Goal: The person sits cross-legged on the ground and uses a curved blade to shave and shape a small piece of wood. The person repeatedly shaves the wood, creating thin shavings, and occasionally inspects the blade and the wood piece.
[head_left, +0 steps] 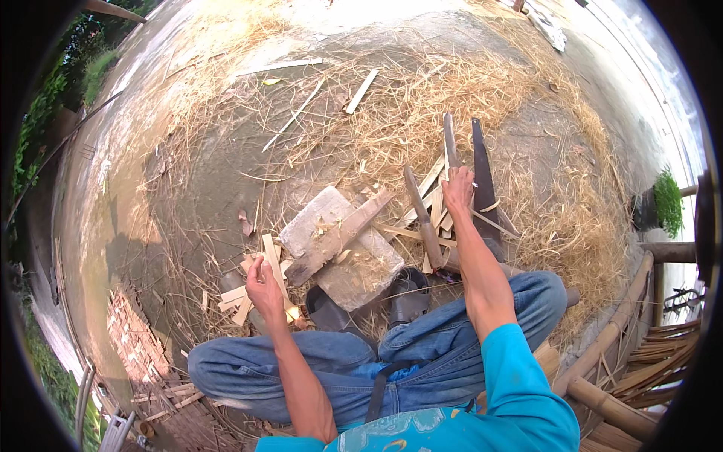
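Note:
My left hand [265,291] is closed, its fingertips curled against a pale bamboo strip [272,250] beside my right foot's far-left pile. Several more cut bamboo strips [235,300] lie around that hand. Farther forward, my right hand [458,191] is wrapped around a long narrow knife [449,138], whose blade points away from me; the grip is hidden by my fingers. Just right of it lies a dark-bladed saw [480,162]. To the left rests a second knife with a wooden handle [430,242]. Flat bamboo pieces [429,188] lie between them.
A pale stone block [316,215] with a wooden board [343,233] across it sits before my sandalled feet [409,294]. Dry fibre shavings [467,90] cover much of the ground. Bamboo poles [614,335] stand at right; a woven mat piece [135,331] lies at left.

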A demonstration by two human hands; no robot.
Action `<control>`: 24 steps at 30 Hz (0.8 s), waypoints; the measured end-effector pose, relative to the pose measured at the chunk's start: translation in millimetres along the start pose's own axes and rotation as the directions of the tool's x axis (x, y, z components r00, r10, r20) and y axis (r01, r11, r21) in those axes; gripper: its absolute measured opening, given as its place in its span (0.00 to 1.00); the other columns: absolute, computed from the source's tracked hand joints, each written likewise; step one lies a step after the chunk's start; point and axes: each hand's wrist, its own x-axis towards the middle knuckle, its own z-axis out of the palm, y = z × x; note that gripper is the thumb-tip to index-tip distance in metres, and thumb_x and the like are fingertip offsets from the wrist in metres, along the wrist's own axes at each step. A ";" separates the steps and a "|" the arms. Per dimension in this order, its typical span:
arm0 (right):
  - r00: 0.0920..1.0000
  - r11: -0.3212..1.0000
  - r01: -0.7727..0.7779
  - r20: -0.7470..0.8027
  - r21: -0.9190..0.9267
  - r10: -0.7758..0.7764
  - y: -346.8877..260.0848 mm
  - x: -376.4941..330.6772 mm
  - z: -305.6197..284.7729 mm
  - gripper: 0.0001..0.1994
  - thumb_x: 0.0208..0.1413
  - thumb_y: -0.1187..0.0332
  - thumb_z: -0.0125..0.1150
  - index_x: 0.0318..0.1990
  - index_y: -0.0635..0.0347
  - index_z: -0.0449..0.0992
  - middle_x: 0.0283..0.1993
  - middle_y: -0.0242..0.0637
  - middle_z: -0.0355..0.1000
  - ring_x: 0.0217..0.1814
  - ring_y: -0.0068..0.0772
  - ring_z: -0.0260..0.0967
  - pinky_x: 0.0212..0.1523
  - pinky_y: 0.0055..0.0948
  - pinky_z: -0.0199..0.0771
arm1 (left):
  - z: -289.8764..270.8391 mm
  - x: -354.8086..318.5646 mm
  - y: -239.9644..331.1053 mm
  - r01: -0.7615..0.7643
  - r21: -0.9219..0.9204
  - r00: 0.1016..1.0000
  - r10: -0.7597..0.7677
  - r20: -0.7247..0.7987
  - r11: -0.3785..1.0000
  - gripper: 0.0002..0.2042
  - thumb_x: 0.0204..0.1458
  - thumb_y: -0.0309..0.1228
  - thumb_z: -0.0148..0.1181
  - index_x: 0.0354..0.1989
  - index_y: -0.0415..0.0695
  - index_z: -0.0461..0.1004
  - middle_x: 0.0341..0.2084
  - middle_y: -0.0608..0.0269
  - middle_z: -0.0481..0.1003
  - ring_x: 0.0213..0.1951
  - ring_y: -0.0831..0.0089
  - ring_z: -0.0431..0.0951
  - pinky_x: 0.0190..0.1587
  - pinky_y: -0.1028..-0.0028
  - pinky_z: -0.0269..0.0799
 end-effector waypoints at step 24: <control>0.676 0.264 -0.609 0.664 0.748 -0.319 -163.4 -261.4 -112.8 0.12 0.64 0.74 0.61 0.50 0.68 0.69 0.41 0.42 0.76 0.41 0.32 0.82 0.41 0.27 0.84 | -21.9 13.6 123.9 0.334 -0.525 0.843 0.000 0.538 0.783 0.22 0.66 0.38 0.62 0.62 0.36 0.71 0.47 0.53 0.81 0.48 0.62 0.83 0.54 0.63 0.81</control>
